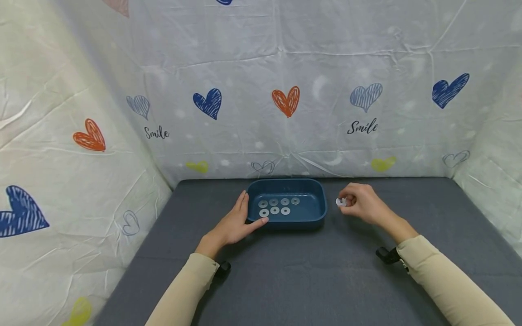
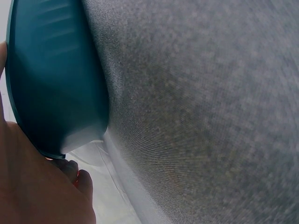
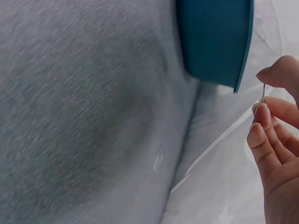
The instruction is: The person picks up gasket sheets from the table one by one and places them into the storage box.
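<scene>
A blue rectangular tray with rounded corners stands near the back of the dark table. Several flat metal washers lie in two rows on its floor, towards the left. My left hand rests against the tray's left end, fingers straight along the side and thumb at the front rim. To the right of the tray, my right hand pinches one more washer between thumb and fingers. In the right wrist view that washer appears edge-on, apart from the tray.
Dark grey cloth covers the table. A white curtain printed with hearts and "Smile" hangs right behind the table's back edge and along both sides. Black straps with small cameras sit at both wrists.
</scene>
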`<state>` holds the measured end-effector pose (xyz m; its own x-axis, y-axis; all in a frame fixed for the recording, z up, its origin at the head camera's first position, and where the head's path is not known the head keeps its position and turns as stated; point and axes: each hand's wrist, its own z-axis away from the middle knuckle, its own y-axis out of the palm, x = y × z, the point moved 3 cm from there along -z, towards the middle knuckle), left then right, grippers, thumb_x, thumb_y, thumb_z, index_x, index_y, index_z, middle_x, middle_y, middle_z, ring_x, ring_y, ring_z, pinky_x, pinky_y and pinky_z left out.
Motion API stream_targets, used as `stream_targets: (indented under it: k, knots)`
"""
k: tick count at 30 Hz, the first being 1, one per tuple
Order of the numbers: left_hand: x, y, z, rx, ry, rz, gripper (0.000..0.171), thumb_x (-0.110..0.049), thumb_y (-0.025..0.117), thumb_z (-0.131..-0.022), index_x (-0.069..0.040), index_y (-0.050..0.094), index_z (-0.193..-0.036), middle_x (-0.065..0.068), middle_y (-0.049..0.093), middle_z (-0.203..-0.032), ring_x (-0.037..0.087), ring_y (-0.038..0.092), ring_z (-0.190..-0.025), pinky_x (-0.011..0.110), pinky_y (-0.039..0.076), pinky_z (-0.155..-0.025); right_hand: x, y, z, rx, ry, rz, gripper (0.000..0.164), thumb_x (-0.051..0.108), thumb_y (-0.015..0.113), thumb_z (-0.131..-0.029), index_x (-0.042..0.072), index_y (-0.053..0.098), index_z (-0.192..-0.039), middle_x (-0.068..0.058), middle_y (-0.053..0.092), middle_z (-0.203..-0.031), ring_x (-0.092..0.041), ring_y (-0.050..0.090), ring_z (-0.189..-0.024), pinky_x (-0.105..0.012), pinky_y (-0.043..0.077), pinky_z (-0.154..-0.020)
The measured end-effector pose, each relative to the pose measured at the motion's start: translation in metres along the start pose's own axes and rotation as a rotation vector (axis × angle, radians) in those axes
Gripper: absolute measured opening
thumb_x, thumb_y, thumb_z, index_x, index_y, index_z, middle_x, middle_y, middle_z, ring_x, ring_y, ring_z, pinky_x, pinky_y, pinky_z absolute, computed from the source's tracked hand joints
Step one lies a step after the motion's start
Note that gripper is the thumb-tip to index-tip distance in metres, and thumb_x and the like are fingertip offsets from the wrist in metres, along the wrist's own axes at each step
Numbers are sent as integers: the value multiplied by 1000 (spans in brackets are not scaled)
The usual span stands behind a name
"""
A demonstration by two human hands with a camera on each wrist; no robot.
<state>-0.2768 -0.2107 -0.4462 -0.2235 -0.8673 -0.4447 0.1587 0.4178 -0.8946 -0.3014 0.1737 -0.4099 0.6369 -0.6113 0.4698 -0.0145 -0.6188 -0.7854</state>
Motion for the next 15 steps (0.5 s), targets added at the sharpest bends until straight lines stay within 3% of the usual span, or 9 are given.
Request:
stream_targets:
  k: [15]
  knots:
    - [0, -1, 1, 5, -5, 5, 119, -85, 46, -88, -6, -1, -165, 8, -10, -172, 33, 15, -156, 55, 25, -121, 29, 10, -26, 28, -91, -68, 15, 4, 80, -84, 4, 76, -99, -2, 65, -84, -8, 57, -69, -30, 52, -64]
